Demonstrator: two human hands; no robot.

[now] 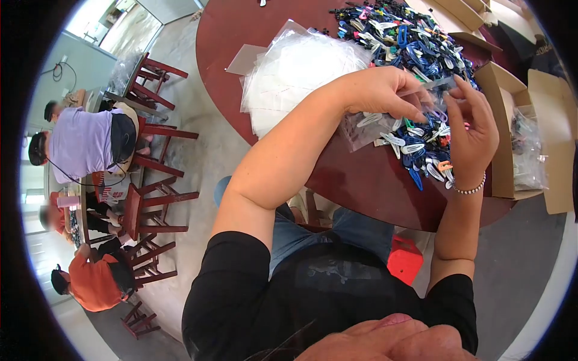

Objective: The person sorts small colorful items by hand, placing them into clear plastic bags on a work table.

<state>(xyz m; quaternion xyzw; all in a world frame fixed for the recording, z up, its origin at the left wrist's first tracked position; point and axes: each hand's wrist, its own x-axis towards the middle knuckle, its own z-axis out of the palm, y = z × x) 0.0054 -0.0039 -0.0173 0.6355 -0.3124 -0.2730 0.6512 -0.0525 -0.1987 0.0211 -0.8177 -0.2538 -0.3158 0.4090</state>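
Over the table's right side, my left hand (388, 90) is closed with thumb and fingers on a clear plastic bag (361, 135). White snap hair clips show through or under the bag. My right hand (474, 123), a beaded bracelet at its wrist, pinches the upper edge of clear film between its fingertips, close to my left fingertips. Below and behind both hands spreads a large pile of hair clips (415, 51), mostly navy, black and white with a few bright ones. A stack of clear plastic bags (307, 63) lies left of the pile, partly behind my left forearm.
The round dark red table (355, 189) curves around in front of me. On its right stands an open cardboard box (503, 120) with bagged items inside. More cardboard (451, 15) lies at the back. Several people sit on wooden stools (162, 150) at the left; a red object (404, 260) stands below.
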